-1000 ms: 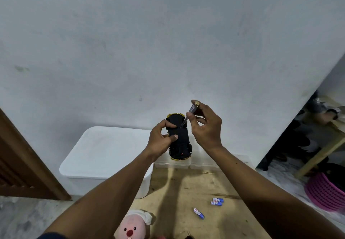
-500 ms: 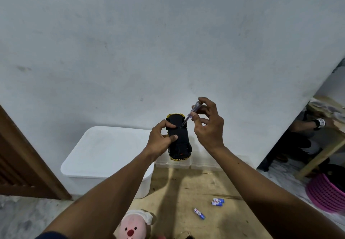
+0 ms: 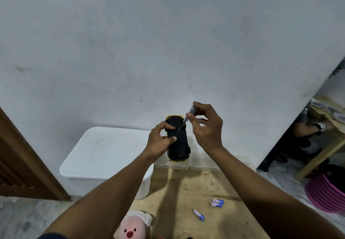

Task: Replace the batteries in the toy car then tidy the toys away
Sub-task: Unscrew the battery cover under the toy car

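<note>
Toy car [image 3: 177,141], black with yellow trim, is held underside-up in the air just right of the white lidded bin [image 3: 104,153] and above the level of its lid. The left hand [image 3: 160,141] grips the car's body, thumb across the underside and fingers curled round the far edge. The right hand [image 3: 207,128], further right of the bin, pinches a small clear-handled screwdriver [image 3: 187,116] between thumb and fingertips; the tool is tilted, with its tip set down on the car's underside near the end farthest from the camera. On the wooden board [image 3: 186,192] to the right of the bin and nearer the camera lie three blue-and-white batteries — a pair [image 3: 217,203] side by side and a single one [image 3: 199,215] a little apart from them. A pink plush toy [image 3: 133,228] sits below the bin's near right corner, cut off by the bottom edge of the view. Low clear plastic boxes [image 3: 173,163] stand against the wall immediately right of the bin, and a pink basket [image 3: 326,196] sits well off to the bin's right.
</note>
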